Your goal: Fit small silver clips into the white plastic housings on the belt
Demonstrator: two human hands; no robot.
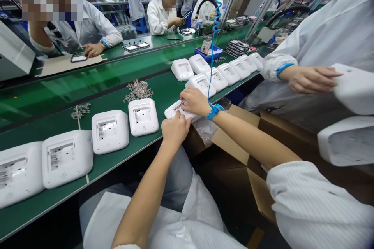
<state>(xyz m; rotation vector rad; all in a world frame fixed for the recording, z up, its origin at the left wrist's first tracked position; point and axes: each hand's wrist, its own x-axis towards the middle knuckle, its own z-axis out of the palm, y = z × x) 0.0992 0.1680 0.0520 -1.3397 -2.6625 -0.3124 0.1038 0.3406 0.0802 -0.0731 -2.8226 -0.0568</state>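
A white plastic housing (170, 112) with a rectangular recess lies on the green bench under both my hands. My left hand (176, 129) grips its near edge, thumb and index finger against it. From the right, my right hand (196, 102) reaches over the housing, fingers bent down into the recess. Whatever small thing those fingers pinch, if anything, is hidden. A blue wrist strap (214, 111) with a coiled cord circles my right wrist. Just left stands another white housing (143, 117), recess facing up, and behind it lies a pile of small metallic parts (139, 90).
More white housings (110, 131) line the bench to the left, others (218, 79) to the right. An open cardboard box (233, 140) stands below the bench edge at right. A co-worker's hand (311, 78) holds a white housing (355, 87) there. A blue tray (209, 53) sits behind.
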